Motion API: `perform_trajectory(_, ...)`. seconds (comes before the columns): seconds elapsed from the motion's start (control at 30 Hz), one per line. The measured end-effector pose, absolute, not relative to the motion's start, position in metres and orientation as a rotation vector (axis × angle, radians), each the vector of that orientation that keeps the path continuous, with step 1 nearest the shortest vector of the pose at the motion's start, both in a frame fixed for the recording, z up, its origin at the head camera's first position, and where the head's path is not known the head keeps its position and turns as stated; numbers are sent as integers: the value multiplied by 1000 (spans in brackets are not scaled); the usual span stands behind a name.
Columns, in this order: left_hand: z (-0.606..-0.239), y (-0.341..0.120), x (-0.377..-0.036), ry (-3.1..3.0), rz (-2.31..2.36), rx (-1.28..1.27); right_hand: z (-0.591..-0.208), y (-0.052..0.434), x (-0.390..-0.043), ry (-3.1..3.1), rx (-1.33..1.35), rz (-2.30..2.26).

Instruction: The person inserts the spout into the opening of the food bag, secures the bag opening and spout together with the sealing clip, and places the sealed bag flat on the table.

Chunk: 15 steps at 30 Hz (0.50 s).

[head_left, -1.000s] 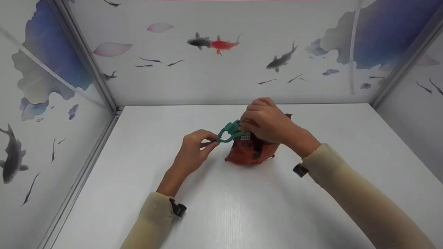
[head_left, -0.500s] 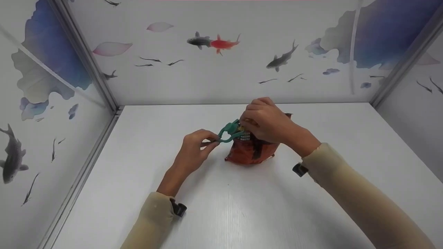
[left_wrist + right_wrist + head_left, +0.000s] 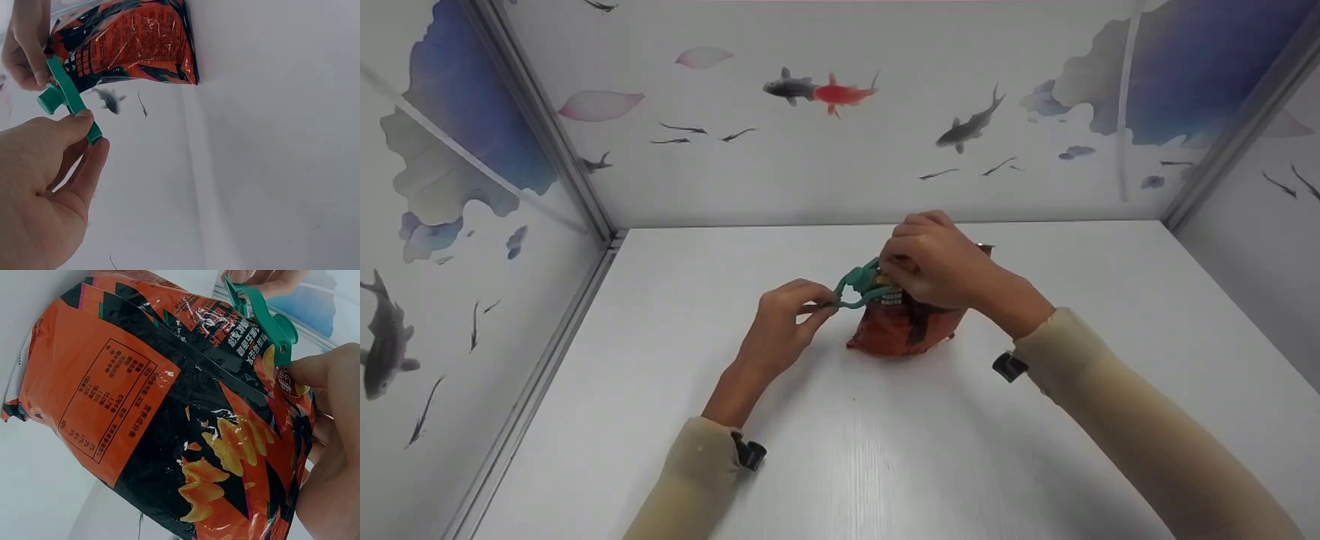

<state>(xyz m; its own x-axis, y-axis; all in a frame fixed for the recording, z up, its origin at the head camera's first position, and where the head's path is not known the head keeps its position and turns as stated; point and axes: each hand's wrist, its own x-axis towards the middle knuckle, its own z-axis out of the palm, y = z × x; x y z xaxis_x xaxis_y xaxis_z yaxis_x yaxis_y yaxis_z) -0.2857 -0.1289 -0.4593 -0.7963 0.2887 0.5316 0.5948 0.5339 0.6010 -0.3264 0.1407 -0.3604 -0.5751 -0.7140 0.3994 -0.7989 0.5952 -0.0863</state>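
In the head view, an orange snack bag (image 3: 904,330) stands on the white table (image 3: 885,450), nearer to the back edge than to the front edge and about midway between the left and right sides. The right hand (image 3: 934,262) is curled over the gathered top of the bag and grasps it. The left hand (image 3: 784,326) pinches the handle end of a green clip (image 3: 856,289), whose other end meets the bag top. The bag top itself is covered by the right hand, so I cannot tell how far the clip sits on it.

In the left wrist view, the thumb and forefinger of the left hand (image 3: 45,185) pinch the clip (image 3: 70,98) at its lower end. The bag (image 3: 132,45) is cut off by the top edge of the picture.

In the right wrist view, the clip (image 3: 264,318) lies across the folded top of the bag (image 3: 169,422), and the right hand (image 3: 332,439) holds the fold beside it. To do this step well, I think the fold should be kept flat and tight, and the clip arms should cross the whole width. Whether the clip is locked is hard to make out.
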Motion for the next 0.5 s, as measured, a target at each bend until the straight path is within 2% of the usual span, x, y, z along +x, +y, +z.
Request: perform_trajectory(0.5,-455,-120,-282,-2395,-1155,-701,-361,135,-324,-2505,1204,333)
